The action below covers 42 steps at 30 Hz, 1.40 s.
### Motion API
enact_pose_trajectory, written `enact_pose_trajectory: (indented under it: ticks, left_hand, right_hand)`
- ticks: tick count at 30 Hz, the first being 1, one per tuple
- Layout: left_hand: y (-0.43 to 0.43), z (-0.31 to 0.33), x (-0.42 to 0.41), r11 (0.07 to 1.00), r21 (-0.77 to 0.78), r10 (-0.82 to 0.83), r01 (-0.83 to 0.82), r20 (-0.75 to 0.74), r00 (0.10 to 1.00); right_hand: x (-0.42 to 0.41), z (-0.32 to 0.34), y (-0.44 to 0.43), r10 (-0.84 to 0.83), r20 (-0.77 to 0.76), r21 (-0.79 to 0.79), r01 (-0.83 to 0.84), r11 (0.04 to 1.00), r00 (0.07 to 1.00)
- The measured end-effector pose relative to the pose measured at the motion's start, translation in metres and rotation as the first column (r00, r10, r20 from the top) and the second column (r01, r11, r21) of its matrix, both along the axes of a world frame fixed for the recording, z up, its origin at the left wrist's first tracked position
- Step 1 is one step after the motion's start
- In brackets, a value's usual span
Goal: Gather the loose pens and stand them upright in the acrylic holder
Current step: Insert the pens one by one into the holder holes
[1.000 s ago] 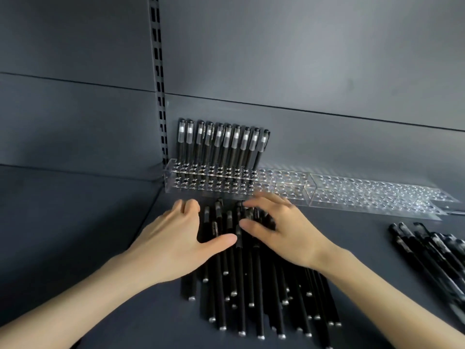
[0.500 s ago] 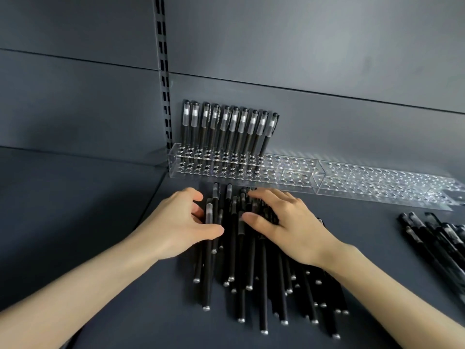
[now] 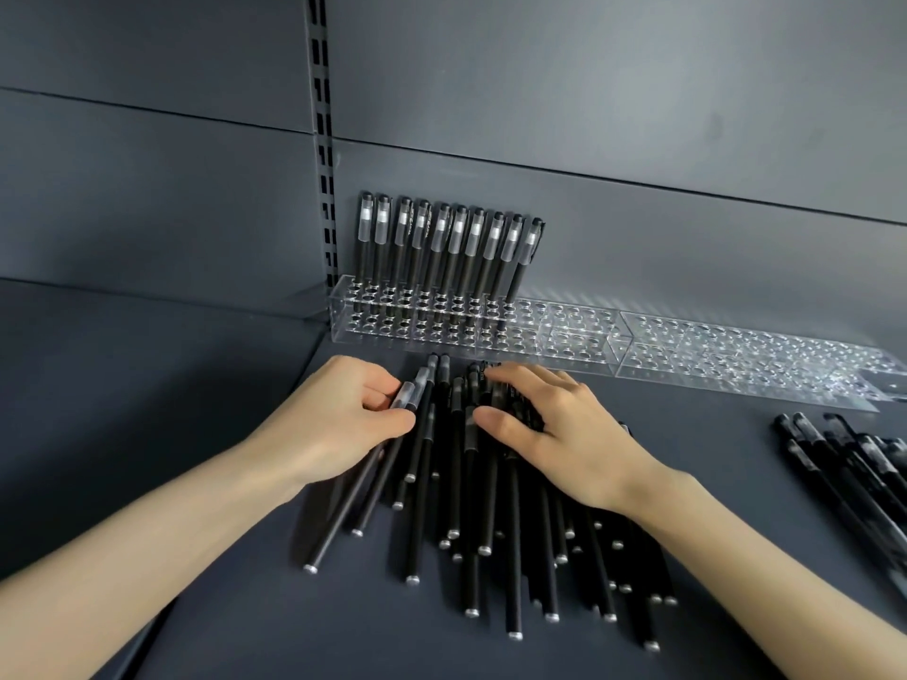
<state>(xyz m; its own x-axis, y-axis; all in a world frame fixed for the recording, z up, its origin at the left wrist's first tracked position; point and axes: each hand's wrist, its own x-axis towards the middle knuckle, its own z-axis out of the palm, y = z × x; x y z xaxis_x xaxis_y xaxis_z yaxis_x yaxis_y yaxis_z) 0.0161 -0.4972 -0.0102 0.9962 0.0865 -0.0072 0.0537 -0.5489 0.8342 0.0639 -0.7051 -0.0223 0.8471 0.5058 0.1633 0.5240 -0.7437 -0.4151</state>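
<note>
A heap of loose black pens lies on the dark shelf in front of me, caps pointing toward the wall. My left hand pinches a pen near its clear cap between thumb and curled fingers at the heap's left side. My right hand rests on the heap's right side, fingers spread over the caps and the thumb touching a pen. Behind the heap stands the clear acrylic holder full of holes. A row of several black pens stands upright in its left end.
A second clear holder section continues to the right along the back wall. Another bundle of black pens lies at the right edge. A slotted shelf upright runs up the wall left of the holder.
My left hand has closed thumb and fingers on a pen at the heap's left and angled it out. My right hand stays on the heap. The view has tilted down slightly.
</note>
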Motion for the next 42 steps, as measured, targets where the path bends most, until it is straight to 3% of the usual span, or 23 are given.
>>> enact_pose_trajectory:
  ticks: [3, 5, 7, 9, 13, 18, 25, 30, 37, 42]
  left_hand:
    - [-0.002, 0.008, -0.001, 0.977, -0.212, -0.012, 0.031, 0.09, 0.996]
    - [-0.009, 0.013, -0.003, 0.922, -0.373, -0.056, 0.102, 0.133, 0.989]
    - [-0.018, 0.016, -0.003, 0.875, -0.451, -0.105, 0.177, 0.18, 0.978]
    - [-0.026, 0.017, 0.0, 0.844, -0.485, -0.135, 0.229, 0.222, 0.966]
    - [-0.036, 0.019, 0.014, 0.807, -0.526, -0.164, 0.268, 0.236, 0.958]
    - [-0.049, 0.021, 0.034, 0.761, -0.602, -0.147, 0.242, 0.203, 0.968]
    - [-0.064, 0.028, 0.057, 0.804, -0.543, -0.112, 0.242, 0.261, 0.959]
    - [-0.059, 0.03, 0.075, 0.905, -0.41, 0.063, 0.116, 0.398, 0.915]
    - [-0.052, 0.016, 0.087, 0.922, -0.376, 0.071, 0.089, 0.391, 0.918]
    - [-0.051, 0.014, 0.081, 0.887, -0.44, 0.046, 0.137, 0.38, 0.924]
  right_hand:
    - [-0.002, 0.005, 0.002, -0.01, 0.028, 0.092, 0.007, 0.996, 1.0]
    - [-0.004, 0.013, 0.006, 0.015, -0.047, 0.343, 0.002, 0.939, 0.999]
    - [-0.006, 0.021, 0.012, 0.118, -0.136, 0.628, -0.007, 0.778, 0.984]
    - [-0.006, 0.029, 0.014, 0.145, -0.157, 0.781, 0.033, 0.623, 0.977]
    - [0.001, 0.037, 0.011, 0.129, -0.195, 0.881, 0.116, 0.458, 0.972]
    - [0.014, 0.048, 0.002, 0.087, -0.182, 0.922, 0.139, 0.362, 0.979]
    - [0.035, 0.057, -0.003, 0.018, -0.186, 0.919, 0.168, 0.356, 0.982]
    - [0.06, 0.07, -0.009, -0.109, -0.083, 0.938, 0.115, 0.327, 0.991]
    - [0.091, 0.077, -0.008, -0.31, 0.164, 0.862, 0.016, 0.506, 0.937]
    - [0.105, 0.066, -0.002, -0.322, 0.253, 0.805, -0.014, 0.593, 0.912]
